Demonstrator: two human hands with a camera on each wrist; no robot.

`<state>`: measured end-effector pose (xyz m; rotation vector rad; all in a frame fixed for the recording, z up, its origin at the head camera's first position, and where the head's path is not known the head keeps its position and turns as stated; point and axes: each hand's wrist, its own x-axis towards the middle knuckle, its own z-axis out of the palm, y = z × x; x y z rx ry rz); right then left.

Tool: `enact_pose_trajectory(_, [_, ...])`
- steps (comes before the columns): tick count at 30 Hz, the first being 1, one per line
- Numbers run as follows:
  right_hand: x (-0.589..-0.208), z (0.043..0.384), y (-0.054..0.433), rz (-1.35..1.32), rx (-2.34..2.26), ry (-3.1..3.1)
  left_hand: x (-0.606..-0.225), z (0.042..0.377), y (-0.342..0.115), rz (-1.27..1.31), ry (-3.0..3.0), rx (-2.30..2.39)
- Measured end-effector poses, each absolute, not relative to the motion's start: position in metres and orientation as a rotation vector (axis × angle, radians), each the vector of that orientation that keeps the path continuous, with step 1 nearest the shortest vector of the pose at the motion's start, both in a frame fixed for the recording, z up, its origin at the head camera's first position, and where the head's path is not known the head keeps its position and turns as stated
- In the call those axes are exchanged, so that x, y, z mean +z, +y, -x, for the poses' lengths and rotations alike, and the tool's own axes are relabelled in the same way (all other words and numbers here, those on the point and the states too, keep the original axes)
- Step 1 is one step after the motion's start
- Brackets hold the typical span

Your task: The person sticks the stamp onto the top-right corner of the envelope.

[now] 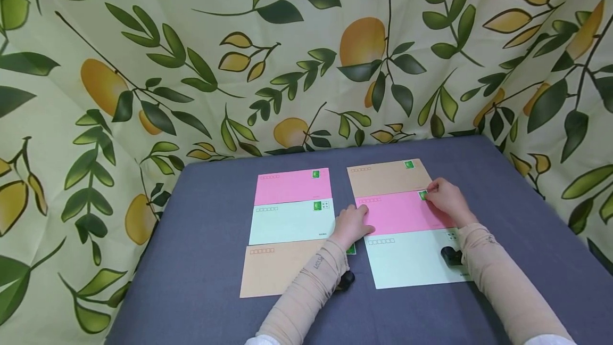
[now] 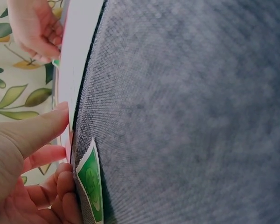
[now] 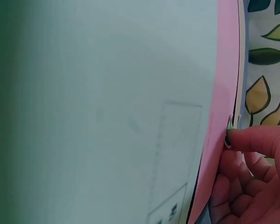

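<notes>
My right hand (image 1: 447,201) pinches a small green stamp (image 3: 229,133) between thumb and forefinger, at the upper right corner of the pink envelope (image 1: 397,214) in the right column. On that envelope's left edge, my left hand (image 1: 351,225) presses with straight thumb and forefinger; its other fingers curl in the left wrist view. Above the pink envelope lies a brown envelope (image 1: 388,177) bearing a green stamp (image 1: 409,164). Below it is a pale mint envelope (image 1: 402,260), partly covered by the right forearm. A loose green stamp (image 2: 91,184) lies on the cloth near my left hand.
Left of my hands, a second column holds a pink envelope (image 1: 292,188) and a mint envelope (image 1: 287,225), both with stamps, above a brown envelope (image 1: 278,268) partly behind the left forearm. A dark blue-grey cloth (image 1: 201,260) covers the table; a leaf-patterned curtain (image 1: 191,121) hangs behind.
</notes>
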<state>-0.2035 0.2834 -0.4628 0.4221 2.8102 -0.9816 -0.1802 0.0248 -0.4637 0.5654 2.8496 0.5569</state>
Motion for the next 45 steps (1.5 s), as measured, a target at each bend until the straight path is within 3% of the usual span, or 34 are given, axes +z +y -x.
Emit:
enact_pose_trajectory(20, [-0.461,0.202,0.279,-0.262,-0.892,2.807,-0.46,0.177,0.021,-0.661,2.855,0.534])
enact_pose_trajectory(30, [-0.436,0.19,0.266,-0.143,-0.909,2.877,-0.449,0.172,0.01,-0.723,2.814,0.732])
enact_pose_trajectory(37, [-0.419,0.181,0.239,-0.027,-0.905,2.9,-0.439,0.166,-0.014,-0.828,2.996,0.593])
enact_pose_trajectory(45, [-0.416,0.169,0.2,0.142,-0.95,2.912,-0.432,0.152,-0.054,-0.724,3.003,0.525])
